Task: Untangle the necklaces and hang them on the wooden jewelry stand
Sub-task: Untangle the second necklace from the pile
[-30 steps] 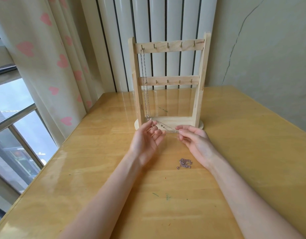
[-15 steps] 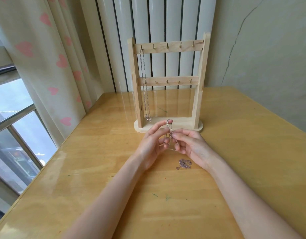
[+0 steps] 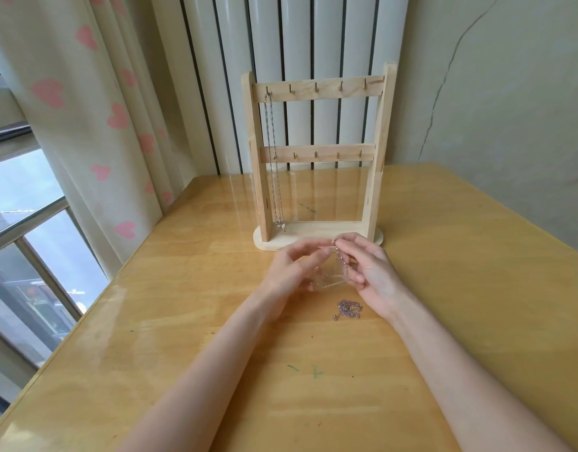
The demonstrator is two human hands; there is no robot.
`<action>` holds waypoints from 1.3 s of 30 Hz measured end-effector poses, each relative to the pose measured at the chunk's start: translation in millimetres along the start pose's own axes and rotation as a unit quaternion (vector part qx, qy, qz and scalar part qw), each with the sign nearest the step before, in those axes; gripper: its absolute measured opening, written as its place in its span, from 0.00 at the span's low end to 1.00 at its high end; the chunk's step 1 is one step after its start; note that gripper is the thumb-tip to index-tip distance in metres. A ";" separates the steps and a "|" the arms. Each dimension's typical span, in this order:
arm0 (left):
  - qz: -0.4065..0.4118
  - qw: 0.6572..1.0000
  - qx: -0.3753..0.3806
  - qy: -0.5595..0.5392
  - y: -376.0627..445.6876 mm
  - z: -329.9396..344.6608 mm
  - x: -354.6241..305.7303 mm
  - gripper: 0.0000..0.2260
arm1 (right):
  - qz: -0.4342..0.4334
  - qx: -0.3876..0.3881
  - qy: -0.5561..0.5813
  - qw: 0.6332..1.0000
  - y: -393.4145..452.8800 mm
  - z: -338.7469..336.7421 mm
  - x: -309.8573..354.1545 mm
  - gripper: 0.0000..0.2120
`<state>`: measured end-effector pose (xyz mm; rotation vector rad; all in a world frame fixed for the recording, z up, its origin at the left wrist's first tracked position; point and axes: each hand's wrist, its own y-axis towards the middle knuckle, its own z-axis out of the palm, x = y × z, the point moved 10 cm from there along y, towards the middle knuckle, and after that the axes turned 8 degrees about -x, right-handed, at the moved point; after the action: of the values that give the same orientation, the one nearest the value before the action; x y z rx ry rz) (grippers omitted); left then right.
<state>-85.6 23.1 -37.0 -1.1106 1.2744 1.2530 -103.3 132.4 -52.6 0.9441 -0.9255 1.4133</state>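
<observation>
While both hands hover just in front of the wooden jewelry stand [image 3: 317, 158], a thin silvery chain [image 3: 341, 262] hangs between them. Right hand [image 3: 367, 272] pinches its top w/ curled fingers; left hand [image 3: 294, 272] has curled fingers at the lower loop, blurred, so grip unclear. One silver necklace [image 3: 274, 164] hangs from the top-left hook. Small pinkish chain heap [image 3: 347, 309] lies on glossy tabletop [image 3: 183, 321], near right wrist.
</observation>
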 end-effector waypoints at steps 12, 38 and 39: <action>-0.082 0.968 -0.133 -0.196 10.4 -35.4 14.2 0.08 | -0.034 0.031 -0.130 0.990 -1.1 6.7 -0.8 0.03; 0.086 0.992 -0.064 0.070 8.2 -14.4 -8.7 0.03 | -0.048 0.023 -0.118 0.992 -2.1 2.0 2.0 0.02; 0.094 0.990 -0.068 0.085 8.0 -14.6 -10.6 0.02 | -0.051 0.020 -0.125 0.991 -1.9 1.9 2.0 0.02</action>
<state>-93.3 8.6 -26.1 -1.2375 1.4671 1.4273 -101.4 131.4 -50.0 1.2023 -1.0202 1.2504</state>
